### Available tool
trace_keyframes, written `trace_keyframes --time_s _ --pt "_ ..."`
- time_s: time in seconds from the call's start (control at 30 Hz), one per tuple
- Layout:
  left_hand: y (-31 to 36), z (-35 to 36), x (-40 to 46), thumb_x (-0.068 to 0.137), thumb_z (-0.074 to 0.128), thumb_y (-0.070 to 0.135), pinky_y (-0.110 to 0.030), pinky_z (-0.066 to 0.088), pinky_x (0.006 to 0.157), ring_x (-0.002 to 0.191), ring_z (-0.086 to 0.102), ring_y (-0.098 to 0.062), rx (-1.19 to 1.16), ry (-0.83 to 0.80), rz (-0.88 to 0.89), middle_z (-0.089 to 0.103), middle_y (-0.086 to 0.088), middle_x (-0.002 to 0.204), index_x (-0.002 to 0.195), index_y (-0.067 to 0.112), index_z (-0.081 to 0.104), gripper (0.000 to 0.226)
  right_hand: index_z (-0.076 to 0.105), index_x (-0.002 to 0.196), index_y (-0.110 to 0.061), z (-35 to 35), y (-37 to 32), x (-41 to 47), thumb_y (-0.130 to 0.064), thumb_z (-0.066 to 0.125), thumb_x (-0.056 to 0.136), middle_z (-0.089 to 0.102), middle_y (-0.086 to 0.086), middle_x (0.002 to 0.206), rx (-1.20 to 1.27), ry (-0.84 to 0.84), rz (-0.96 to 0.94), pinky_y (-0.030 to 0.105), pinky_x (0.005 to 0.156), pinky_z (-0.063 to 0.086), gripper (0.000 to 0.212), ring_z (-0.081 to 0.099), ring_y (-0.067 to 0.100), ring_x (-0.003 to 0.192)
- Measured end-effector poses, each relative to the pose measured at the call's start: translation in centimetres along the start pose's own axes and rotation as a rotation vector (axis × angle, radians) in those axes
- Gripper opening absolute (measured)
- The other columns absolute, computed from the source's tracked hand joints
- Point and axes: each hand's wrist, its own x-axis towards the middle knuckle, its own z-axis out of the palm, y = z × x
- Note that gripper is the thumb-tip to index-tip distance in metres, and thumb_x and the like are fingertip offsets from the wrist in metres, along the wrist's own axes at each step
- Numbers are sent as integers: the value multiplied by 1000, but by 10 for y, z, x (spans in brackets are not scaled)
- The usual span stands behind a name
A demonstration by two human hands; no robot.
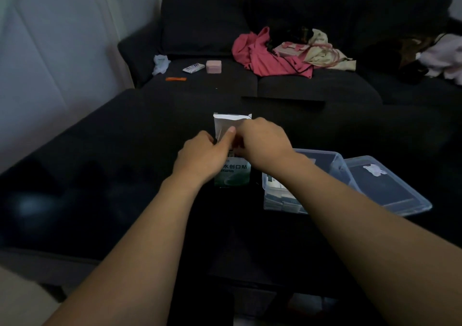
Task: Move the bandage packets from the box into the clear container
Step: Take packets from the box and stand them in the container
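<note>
On the dark cushion, one box [232, 173] is lying between two hands, both at its open white flap. Left hand [202, 154] is pinching the flap; right hand [262, 139] is curling over it, its grip hidden. One clear container [335, 162], just right, is holding several bandage packets [280, 195]; one lid [390, 188] is lying beside it.

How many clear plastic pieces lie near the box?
2: the clear container, right of the box and holding packets, and its lid further right. The right forearm hides part of the container.
</note>
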Motion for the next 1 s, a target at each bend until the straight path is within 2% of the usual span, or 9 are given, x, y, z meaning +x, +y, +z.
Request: trace_keyframes --time_s 0.1,0.2,0.3,0.37,0.5,0.63,0.77,0.87,1.0 --pt "-2 2 3 94 41 70 -42 58 77 78 67 -24 82 22 84 65 -1 95 107 23 58 52 70 90 -20 4 4 2 -20 70 89 66 5 93 47 -8 33 32 61 46 1 63 22 79" --pt "-5 1 7 100 50 52 -34 53 62 72 66 -20 93 -36 103 67 -2 99 104 25 54 27 74 83 -27 5 7 2 -22 76 85 68 3 93 169 -32 38 32 63 51 6 65 21 81" --pt "-7 2 12 101 52 36 -41 59 71 80 69 -25 117 -31 109 66 -4 106 105 26 52 11 76 80 -27 4 6 0 -18 78 81 70 1 90 200 -16 21 35 69 57 9 66 21 82" --pt "-6 3 12 101 52 33 -46 61 78 85 70 -28 118 -28 90 65 -5 109 105 25 52 10 76 78 -26 4 5 -2 -16 77 80 72 0 89 208 -5 12 39 72 59 10 67 20 82" --pt "0 3 12 100 54 30 -42 60 75 90 69 -29 85 -70 50 64 -7 112 109 22 52 13 74 73 -29 2 6 -3 -18 78 80 73 -2 89 220 -14 1 36 72 58 13 67 19 82" --pt "-1 5 13 96 57 32 -41 60 74 88 68 -27 61 -98 35 63 -5 112 111 23 51 18 62 65 -33 0 8 -1 -23 80 80 69 -5 85 224 -57 -7 36 73 57 25 66 18 81" --pt "0 4 14 92 64 34 -33 55 63 86 68 -24 37 -137 18 62 -1 111 110 26 50 24 65 67 -30 0 8 2 -22 77 82 68 -1 88 225 -114 -24 39 76 59 21 65 19 83" --pt "0 4 15 93 64 35 -32 56 59 83 68 -21 -1 -155 14 61 2 104 99 32 50 16 61 69 -32 -1 7 4 -19 74 86 69 0 91 182 -163 -53 37 77 59 25 66 18 82" --pt "2 4 12 100 50 32 -41 61 74 86 65 -21 -4 -143 -5 60 -1 105 111 27 52 12 70 78 -32 -2 5 1 -20 74 86 69 2 97 179 -145 -46 40 78 59 15 67 22 84"
